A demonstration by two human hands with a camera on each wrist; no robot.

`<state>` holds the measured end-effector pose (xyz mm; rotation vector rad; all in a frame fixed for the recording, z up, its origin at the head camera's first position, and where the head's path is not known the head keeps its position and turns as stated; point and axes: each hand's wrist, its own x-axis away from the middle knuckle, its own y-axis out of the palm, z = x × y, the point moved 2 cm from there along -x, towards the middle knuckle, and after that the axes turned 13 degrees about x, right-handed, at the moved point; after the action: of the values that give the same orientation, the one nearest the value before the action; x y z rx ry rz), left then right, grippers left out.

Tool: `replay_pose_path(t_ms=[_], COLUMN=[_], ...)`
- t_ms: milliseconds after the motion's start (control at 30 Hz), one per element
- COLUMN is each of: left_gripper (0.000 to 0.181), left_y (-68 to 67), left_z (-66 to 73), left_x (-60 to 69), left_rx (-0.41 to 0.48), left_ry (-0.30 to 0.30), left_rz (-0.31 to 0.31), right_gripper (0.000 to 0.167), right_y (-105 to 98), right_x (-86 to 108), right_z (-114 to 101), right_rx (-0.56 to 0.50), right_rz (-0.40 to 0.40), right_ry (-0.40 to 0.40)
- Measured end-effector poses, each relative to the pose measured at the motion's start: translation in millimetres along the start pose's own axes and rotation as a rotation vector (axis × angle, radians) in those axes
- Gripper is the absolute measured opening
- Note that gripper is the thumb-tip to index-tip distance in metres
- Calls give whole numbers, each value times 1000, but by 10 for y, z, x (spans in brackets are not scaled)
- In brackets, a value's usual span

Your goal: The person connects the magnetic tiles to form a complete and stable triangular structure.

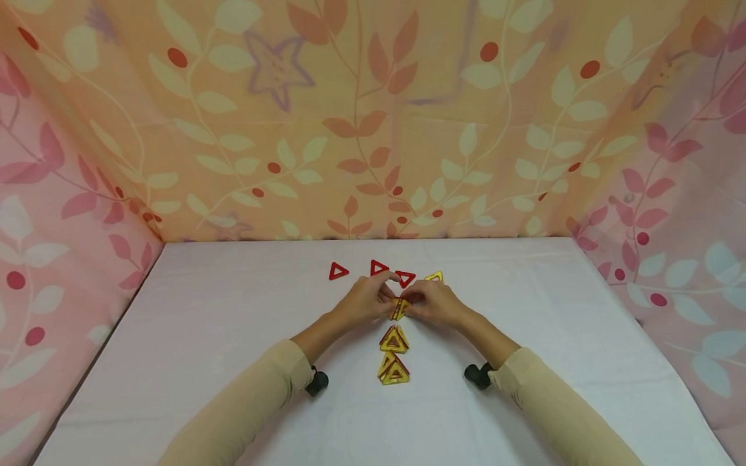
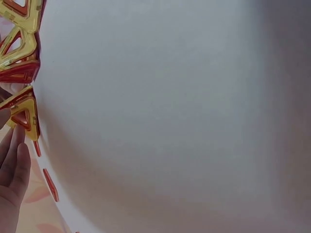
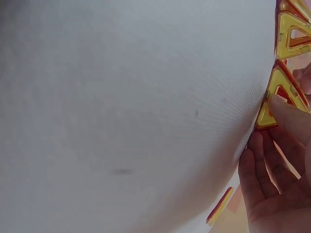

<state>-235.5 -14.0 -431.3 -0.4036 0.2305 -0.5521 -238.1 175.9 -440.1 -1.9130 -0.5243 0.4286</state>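
Both hands meet at a small pyramid of yellow and red triangular frames (image 1: 399, 309) standing on the table. The left hand (image 1: 368, 301) holds its left side with thumb and fingers; the right hand (image 1: 436, 303) pinches its right side. In the right wrist view the right thumb lies on the yellow face (image 3: 274, 80), with the fingers curled behind and below. The left wrist view has the left hand (image 2: 12, 170) at the edge, its fingertips touching the yellow and red piece (image 2: 30, 114). Towards the person stand more yellow and red pyramids (image 1: 394, 340), close together in a row.
Behind the hands lie a red triangle (image 1: 338, 271), a second red one (image 1: 379, 266), a third (image 1: 405, 278) and a yellow triangle (image 1: 434, 277). A white cloth covers the table (image 1: 204, 362). Patterned curtains (image 1: 361, 116) hang at the back and both sides.
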Motion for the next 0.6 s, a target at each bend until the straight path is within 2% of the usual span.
replay_pose_path(t_ms=[133, 367, 600], left_gripper=[47, 49, 47], left_y=[13, 21, 21], left_z=[17, 18, 8], left_x=[-1, 13, 27], left_rx=[-21, -50, -68], left_ry=[2, -42, -38], left_rz=[-4, 11, 14], right_gripper=[26, 25, 24], right_y=[0, 6, 7], right_x=[2, 5, -5], right_z=[-4, -6, -11], right_rx=[-1, 5, 31], right_rz=[-1, 5, 10], right_ry=[8, 11, 2])
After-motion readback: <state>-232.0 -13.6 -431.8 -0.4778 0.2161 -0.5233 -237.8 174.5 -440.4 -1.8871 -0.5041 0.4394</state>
